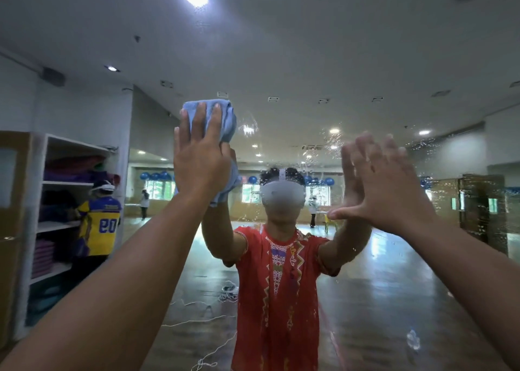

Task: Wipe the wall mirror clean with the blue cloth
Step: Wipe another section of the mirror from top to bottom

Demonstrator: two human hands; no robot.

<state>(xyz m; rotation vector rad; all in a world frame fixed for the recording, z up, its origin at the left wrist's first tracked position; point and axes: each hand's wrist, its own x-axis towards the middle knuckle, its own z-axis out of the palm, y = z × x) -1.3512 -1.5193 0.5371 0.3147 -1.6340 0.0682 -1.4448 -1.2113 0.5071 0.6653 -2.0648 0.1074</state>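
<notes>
Both bare forearms reach up from the bottom corners toward the wall mirror (365,61), with the left hand (201,157) pressing the blue cloth (225,117) to the glass.

Its fingers lie straight and close together over the bunched cloth, palm flat, none curled round it. The cloth sits high on the glass, left of centre, its top fold showing above the fingertips and a loose end hanging below the hand on the thumb side. The right hand (394,185) is spread, fingers straight up, thumb out sideways, palm facing the mirror and holding nothing. It is blurred, so whether it touches the glass cannot be told. Water droplets (333,143) speckle the mirror around it.
</notes>
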